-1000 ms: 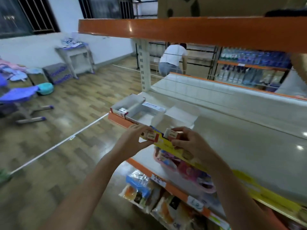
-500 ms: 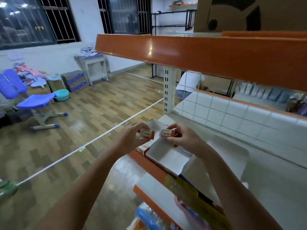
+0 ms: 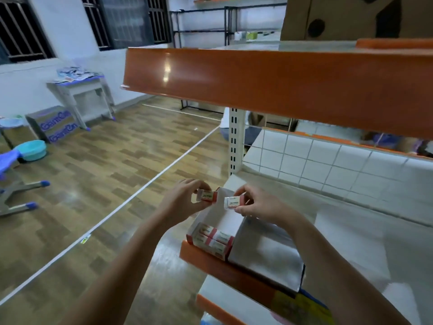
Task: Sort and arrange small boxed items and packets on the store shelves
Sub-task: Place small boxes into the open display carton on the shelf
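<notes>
Two bare forearms reach away from the viewer, rising from the bottom edge and drawing closer together toward the middle. The left hand (image 3: 181, 202) is seen from the back, its fingers curled over the top and the thumb underneath, pinching a small white and red box (image 3: 207, 196). The right hand (image 3: 259, 205) sits just to its right at about the same height, fingers and thumb curled, pinching a second small box (image 3: 234, 202). The two hands are close together but not touching.

The orange upper shelf (image 3: 269, 87) overhangs the white shelf (image 3: 351, 231), whose right side lies bare.
</notes>
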Demonstrator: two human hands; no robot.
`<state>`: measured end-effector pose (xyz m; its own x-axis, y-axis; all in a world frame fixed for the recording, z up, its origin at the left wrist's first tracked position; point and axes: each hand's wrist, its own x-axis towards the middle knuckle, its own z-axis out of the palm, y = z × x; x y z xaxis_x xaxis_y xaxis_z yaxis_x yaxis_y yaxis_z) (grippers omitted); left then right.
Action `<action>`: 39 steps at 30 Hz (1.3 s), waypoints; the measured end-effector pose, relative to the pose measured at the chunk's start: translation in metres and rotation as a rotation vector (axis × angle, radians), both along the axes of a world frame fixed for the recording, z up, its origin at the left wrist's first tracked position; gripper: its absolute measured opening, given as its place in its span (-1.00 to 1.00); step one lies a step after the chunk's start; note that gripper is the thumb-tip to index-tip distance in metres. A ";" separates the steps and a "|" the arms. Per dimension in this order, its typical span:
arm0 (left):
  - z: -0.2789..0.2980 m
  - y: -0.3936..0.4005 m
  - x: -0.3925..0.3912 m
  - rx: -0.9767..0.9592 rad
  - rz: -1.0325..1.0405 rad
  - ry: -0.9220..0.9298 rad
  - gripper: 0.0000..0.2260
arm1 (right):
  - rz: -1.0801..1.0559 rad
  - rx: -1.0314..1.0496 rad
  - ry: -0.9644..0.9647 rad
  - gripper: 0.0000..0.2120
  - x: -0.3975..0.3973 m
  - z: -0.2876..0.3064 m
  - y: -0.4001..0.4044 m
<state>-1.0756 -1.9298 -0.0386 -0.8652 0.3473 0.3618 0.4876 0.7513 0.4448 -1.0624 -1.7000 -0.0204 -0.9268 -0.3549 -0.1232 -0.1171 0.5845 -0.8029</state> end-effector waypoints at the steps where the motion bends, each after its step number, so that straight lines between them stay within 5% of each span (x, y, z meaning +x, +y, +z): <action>1: -0.001 -0.004 -0.007 0.004 -0.022 -0.017 -0.75 | -0.007 0.051 0.009 -0.77 -0.001 0.000 -0.004; 10: -0.014 -0.020 -0.046 -0.047 -0.203 -0.062 -0.70 | -0.044 0.409 0.041 -0.69 0.008 -0.020 -0.056; 18: -0.020 -0.030 -0.059 -0.091 -0.306 -0.104 -0.71 | -0.122 0.393 -0.005 -0.83 0.006 -0.031 -0.082; 28: -0.017 -0.035 -0.061 -0.125 -0.362 -0.122 -0.69 | -0.107 0.669 0.088 -0.67 0.003 -0.033 -0.086; 39: -0.001 0.003 -0.050 -0.210 -0.524 -0.120 -0.75 | -0.481 0.539 0.259 -0.73 0.043 -0.014 -0.056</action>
<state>-1.1253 -1.9270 -0.0401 -0.5890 0.7943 0.1487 0.7739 0.5014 0.3869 -1.0198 -1.7558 -0.0345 -0.9867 0.1427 0.0777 0.1038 0.9215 -0.3744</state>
